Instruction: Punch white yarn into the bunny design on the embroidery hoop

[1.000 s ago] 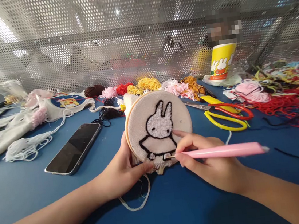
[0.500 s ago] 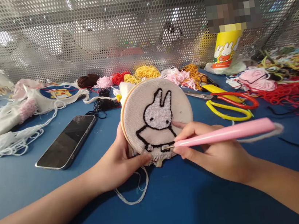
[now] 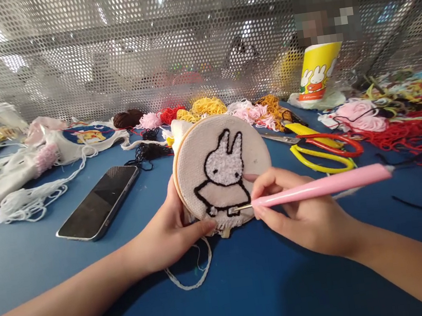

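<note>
My left hand (image 3: 173,225) grips the lower left of a round embroidery hoop (image 3: 177,183), its thumb on the front. Cream cloth (image 3: 254,147) is stretched in the hoop, which stands tilted toward me. On the cloth is a rabbit outlined in black yarn, its head (image 3: 224,164) filled with pale loops. Between its thumb and fingers my right hand (image 3: 304,213) pinches a pink punch needle (image 3: 323,184). The metal tip meets the cloth, or nearly so, at the small black-outlined shape at the rabbit's lower right. A loop of white yarn (image 3: 192,286) hangs below the hoop.
To the left lies a phone (image 3: 98,204) beside white yarn (image 3: 30,200). Scissors (image 3: 323,156) with red and yellow handles lie at the right, near heaped yarn (image 3: 394,128). A yellow cup (image 3: 318,71) stands behind them. Across the back runs a perforated metal screen (image 3: 124,60).
The needle has drawn back slightly to the right with my right hand, and more of its metal shaft shows. The whole view has shifted a little.
</note>
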The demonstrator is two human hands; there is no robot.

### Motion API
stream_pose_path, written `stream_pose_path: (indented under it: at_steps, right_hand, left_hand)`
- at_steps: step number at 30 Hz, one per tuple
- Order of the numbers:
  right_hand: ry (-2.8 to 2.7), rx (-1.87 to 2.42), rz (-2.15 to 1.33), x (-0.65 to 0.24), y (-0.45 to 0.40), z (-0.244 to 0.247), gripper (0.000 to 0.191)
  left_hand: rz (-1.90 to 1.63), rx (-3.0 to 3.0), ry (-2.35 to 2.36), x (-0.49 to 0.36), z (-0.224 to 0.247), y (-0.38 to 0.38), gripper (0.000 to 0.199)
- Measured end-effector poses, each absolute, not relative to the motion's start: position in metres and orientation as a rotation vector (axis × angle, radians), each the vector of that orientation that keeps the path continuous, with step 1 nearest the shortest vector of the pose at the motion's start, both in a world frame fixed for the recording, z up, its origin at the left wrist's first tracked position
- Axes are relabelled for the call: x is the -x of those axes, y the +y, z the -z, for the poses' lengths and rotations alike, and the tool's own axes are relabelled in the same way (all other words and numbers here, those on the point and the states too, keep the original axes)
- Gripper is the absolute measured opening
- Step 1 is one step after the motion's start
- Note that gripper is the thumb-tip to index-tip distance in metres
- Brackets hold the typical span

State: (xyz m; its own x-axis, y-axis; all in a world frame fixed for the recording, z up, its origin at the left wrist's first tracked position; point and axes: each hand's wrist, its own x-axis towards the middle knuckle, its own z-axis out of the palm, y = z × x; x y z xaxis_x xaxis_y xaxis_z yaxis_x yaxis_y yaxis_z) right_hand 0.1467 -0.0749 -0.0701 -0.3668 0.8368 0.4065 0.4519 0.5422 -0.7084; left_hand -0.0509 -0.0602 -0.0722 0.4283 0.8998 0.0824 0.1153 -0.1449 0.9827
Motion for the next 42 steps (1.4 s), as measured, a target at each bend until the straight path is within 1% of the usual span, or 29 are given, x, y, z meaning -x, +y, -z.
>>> stream_pose_path:
  at_steps: [8, 11, 14, 19, 25, 32, 36, 42]
  right_hand:
    - [-2.16, 1.051, -0.431, -0.148, -0.076, 0.068, 0.01]
    - [-2.187, 1.003, -0.261, -0.145, -0.076, 0.066, 0.01]
    - [-2.214, 0.883, -0.108, -0.141, -0.077, 0.064, 0.015]
    - [-2.232, 0.777, -0.015, -0.138, -0.08, 0.072, 0.025]
    - [-2.271, 0.728, 0.133, -0.131, -0.088, 0.08, 0.022]
    - [-2.243, 0.779, 0.099, -0.127, -0.088, 0.078, 0.022]
    - [-2.157, 0.779, 0.019, -0.128, -0.086, 0.079, 0.011]
    - [-2.115, 0.781, 0.049, -0.127, -0.084, 0.072, 0.01]
  left_hand:
    - [-0.853, -1.57, 0.895, 0.051, 0.071, -0.061, 0.083]
    - [-0.848, -1.586, 0.91, 0.051, 0.072, -0.061, 0.082]
    - [-0.861, -1.606, 0.904, 0.051, 0.073, -0.061, 0.08]
    - [-0.88, -1.592, 0.862, 0.051, 0.075, -0.063, 0.078]
    - [-0.912, -1.608, 0.892, 0.048, 0.072, -0.066, 0.074]
    - [-0.965, -1.706, 0.901, 0.049, 0.073, -0.068, 0.075]
    - [-0.991, -1.718, 0.959, 0.051, 0.072, -0.068, 0.078]
    - [-0.975, -1.61, 0.952, 0.052, 0.068, -0.066, 0.081]
